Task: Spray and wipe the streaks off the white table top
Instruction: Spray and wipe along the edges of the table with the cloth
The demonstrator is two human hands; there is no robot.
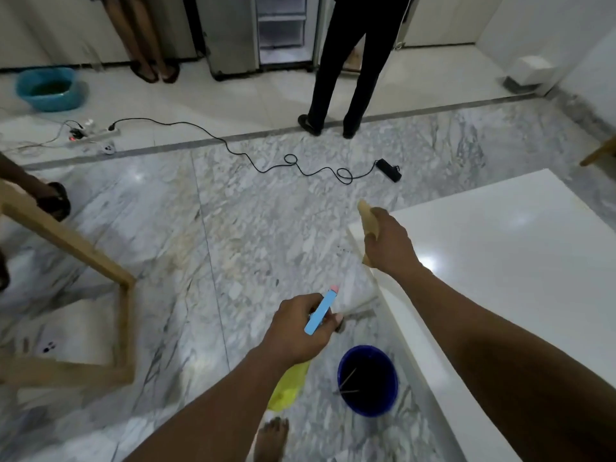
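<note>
— What's the biggest thing in front of you?

— The marble floor (233,235), grey-veined and shiny. Next is the white surface (500,261) at the right, glossy, with ceiling lights reflected in it. I can't make out any streaks on it from here.

— And the person cleaning?

— Both bare arms reach forward. The right hand (388,243) is at the near-left corner of the surface, fingers clamped on a tan cloth (366,216) that pokes out above the knuckles. The left hand (300,331) is out over the floor, just beside the surface edge, fingers wrapped on a spray bottle (290,385): yellow body hanging below the wrist, light blue head with a pink tip pointing up and right.

— Anything underneath?

— A dark blue bucket (368,381) on the floor, close against the surface's side, just beside the bottle. Further off, a black cable (233,151) snakes across the floor.
</note>
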